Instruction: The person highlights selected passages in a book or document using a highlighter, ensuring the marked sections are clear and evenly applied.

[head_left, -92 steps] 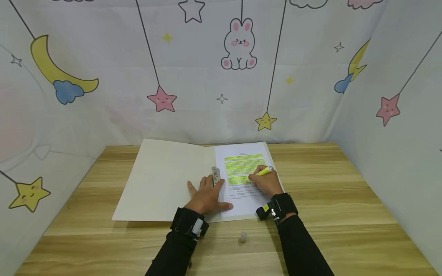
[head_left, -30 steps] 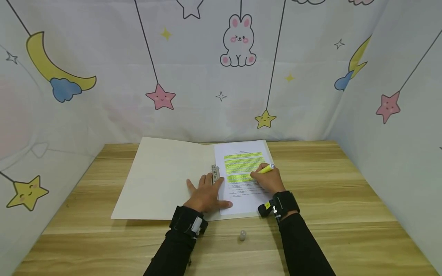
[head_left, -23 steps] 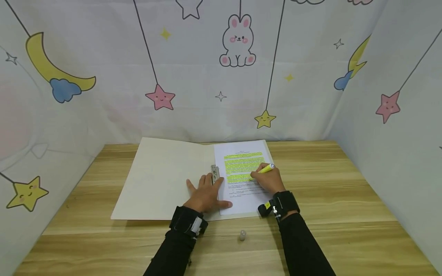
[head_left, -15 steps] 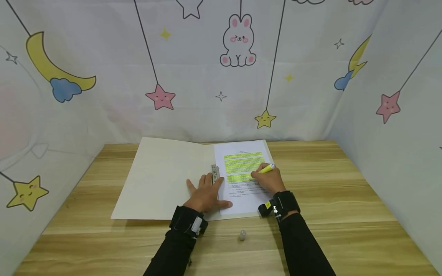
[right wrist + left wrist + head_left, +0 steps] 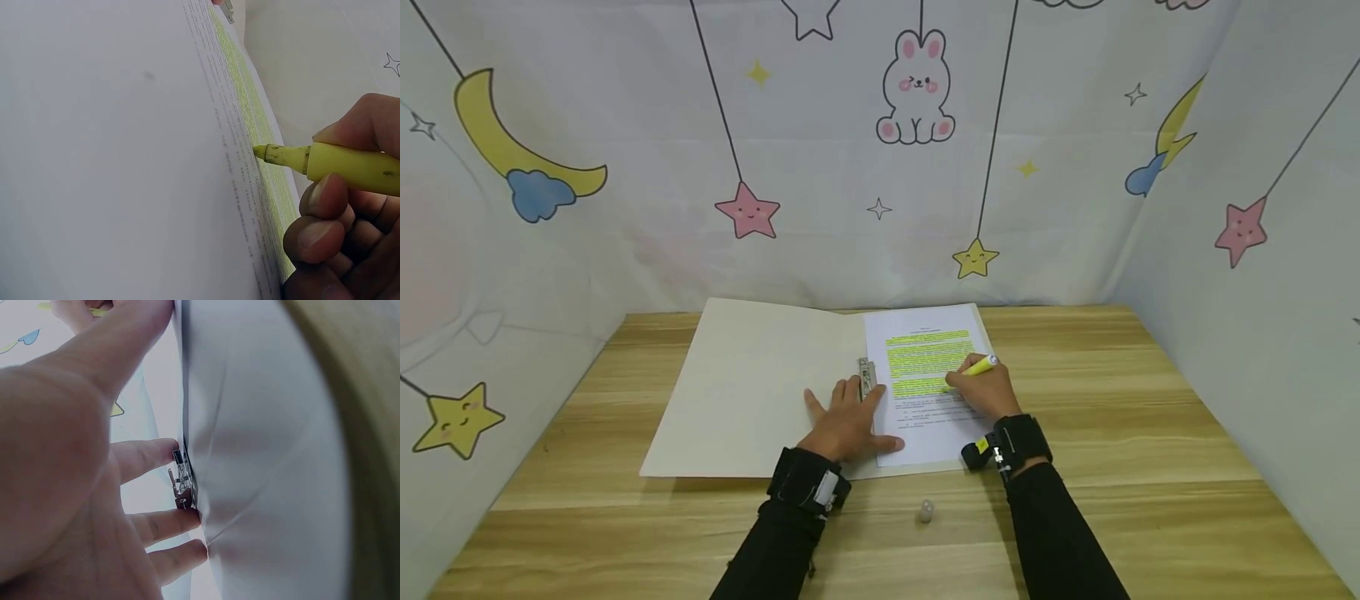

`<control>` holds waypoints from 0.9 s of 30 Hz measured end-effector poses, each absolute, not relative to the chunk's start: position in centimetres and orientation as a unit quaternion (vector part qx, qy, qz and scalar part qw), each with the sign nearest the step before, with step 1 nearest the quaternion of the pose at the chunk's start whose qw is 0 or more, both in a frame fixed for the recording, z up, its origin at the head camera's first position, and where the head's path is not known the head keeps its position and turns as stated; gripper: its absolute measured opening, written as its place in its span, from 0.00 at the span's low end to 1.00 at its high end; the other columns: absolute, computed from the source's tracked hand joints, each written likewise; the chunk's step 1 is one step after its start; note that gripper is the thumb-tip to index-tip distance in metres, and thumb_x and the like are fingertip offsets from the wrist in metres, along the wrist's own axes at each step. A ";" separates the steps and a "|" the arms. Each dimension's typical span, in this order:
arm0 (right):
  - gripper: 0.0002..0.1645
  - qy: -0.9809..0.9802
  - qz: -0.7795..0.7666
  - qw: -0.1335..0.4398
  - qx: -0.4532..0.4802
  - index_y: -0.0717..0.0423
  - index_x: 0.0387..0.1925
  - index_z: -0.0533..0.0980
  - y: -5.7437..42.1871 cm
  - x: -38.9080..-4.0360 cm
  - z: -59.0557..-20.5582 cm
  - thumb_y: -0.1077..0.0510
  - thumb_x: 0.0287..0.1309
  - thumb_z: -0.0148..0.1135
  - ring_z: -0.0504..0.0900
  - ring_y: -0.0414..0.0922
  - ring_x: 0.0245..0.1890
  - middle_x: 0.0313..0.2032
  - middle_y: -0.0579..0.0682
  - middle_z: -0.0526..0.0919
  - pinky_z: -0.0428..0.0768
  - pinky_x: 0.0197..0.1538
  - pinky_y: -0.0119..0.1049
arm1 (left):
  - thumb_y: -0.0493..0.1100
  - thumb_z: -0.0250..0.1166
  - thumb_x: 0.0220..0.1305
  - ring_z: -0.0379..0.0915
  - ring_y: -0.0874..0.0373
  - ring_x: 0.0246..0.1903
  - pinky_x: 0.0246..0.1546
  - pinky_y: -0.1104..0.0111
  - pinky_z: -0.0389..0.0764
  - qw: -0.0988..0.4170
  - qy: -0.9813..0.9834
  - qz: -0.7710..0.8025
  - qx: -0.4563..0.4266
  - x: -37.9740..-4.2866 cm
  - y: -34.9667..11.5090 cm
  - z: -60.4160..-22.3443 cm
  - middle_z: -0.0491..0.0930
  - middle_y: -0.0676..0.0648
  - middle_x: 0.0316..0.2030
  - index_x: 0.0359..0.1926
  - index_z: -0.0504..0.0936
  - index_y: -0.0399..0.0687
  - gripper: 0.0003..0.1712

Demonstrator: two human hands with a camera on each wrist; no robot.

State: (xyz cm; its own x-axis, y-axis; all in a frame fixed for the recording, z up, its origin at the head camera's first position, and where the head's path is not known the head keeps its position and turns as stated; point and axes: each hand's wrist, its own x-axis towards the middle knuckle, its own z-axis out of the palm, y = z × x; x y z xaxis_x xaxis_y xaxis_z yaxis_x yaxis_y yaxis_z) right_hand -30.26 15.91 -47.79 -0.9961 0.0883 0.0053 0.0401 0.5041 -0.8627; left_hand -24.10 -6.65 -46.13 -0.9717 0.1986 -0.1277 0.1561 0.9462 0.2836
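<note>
At the bottom of the head view, both dark sleeves (image 5: 775, 542) are cut off by the frame edge. Between them, at lower centre, a small pale, translucent object (image 5: 927, 511) sits on the wooden table (image 5: 1150, 417); it is too small to make out clearly.

Just above centre-bottom, the left hand (image 5: 841, 432) lies with its fingers spread wide and grips nothing. Its thumb rests on the lower left of the printed sheet (image 5: 917, 446), while the other fingers reach about the metal clip (image 5: 867, 377), whose lower part they hide. Whether they touch the clip is hard to tell.

Right of centre, the right hand (image 5: 988, 393) pinches a yellow highlighter (image 5: 981, 365) between thumb and curled fingers, covering part of the text. In the right wrist view the uncapped tip is at the marked lines, and the barrel's rear end is cut off at the right edge. The print is too small to read.

The cream folder (image 5: 752, 375) lies unfolded beneath the sheet. Behind, a white backdrop (image 5: 820, 158) bears a rabbit, moons and stars, some cropped along the top.
</note>
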 end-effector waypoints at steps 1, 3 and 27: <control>0.12 -0.867 0.496 0.025 -0.038 0.55 0.17 0.73 15.9 -30.2 -47.8 0.59 0.51 0.66 0.71 0.43 0.20 0.18 0.45 0.70 0.66 0.21 0.31 | 0.68 0.72 0.50 0.46 0.36 0.74 0.64 0.23 0.39 0.076 0.983 0.138 0.090 -24.1 -6.7 -46.1 0.54 0.34 0.74 0.73 0.64 0.56 0.53; 0.12 -0.867 0.496 0.024 -0.040 0.55 0.17 0.73 16.0 -30.2 -47.7 0.59 0.51 0.65 0.71 0.43 0.19 0.17 0.45 0.70 0.66 0.21 0.31 | 0.68 0.73 0.50 0.47 0.36 0.74 0.64 0.23 0.39 0.075 0.983 0.139 0.091 -24.1 -6.7 -46.1 0.54 0.34 0.74 0.73 0.65 0.56 0.53; 0.12 -0.869 0.492 0.028 -0.037 0.56 0.16 0.73 16.6 -30.3 -47.5 0.59 0.49 0.66 0.72 0.43 0.21 0.18 0.46 0.72 0.67 0.22 0.32 | 0.68 0.73 0.49 0.46 0.37 0.74 0.64 0.23 0.38 0.075 0.983 0.142 0.088 -24.2 -6.6 -46.2 0.54 0.35 0.74 0.73 0.64 0.57 0.54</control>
